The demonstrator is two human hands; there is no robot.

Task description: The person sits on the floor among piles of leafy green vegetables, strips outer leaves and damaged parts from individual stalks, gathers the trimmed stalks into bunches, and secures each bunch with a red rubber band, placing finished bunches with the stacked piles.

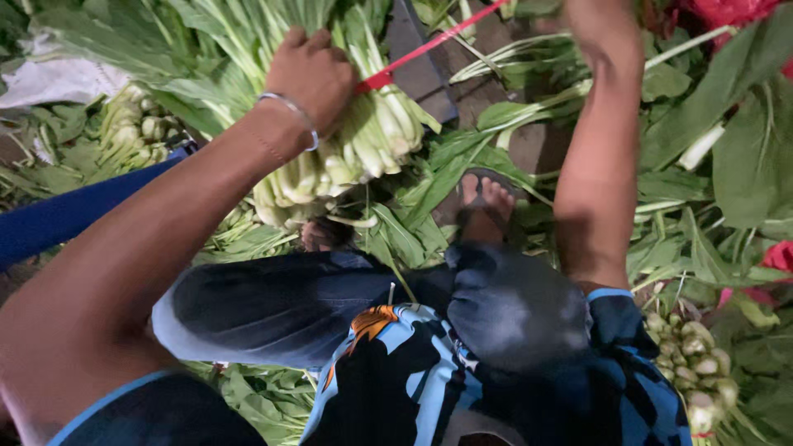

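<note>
A: Red plastic strap [429, 45] runs tight from the left hand [310, 78] to the upper middle of the frame. The hand is closed on the end of the strap and it presses on the bundle of greens [330, 140], which is in the upper centre, over the person's knees.

B: And the right hand?

A: The right arm [599, 157] goes up at the upper right, but the hand is cut by the frame edge, so I cannot tell if it is closed or not.

B: What can go wrong, you think?

A: The strap sits near the cut ends of the pale stems. If it slips toward these ends, the bundle can open and the stalks fall on the loose leaves [694, 165]. Pulling too hard can also bruise the soft stems, I believe.

B: How many of each?

A: One strap, one bundle in hand. Two other bundles lie apart: one at upper left [136, 124], one at lower right [698, 372]. One bracelet [293, 111] is on the wrist. One sandalled foot [487, 202] shows in the centre.
</note>
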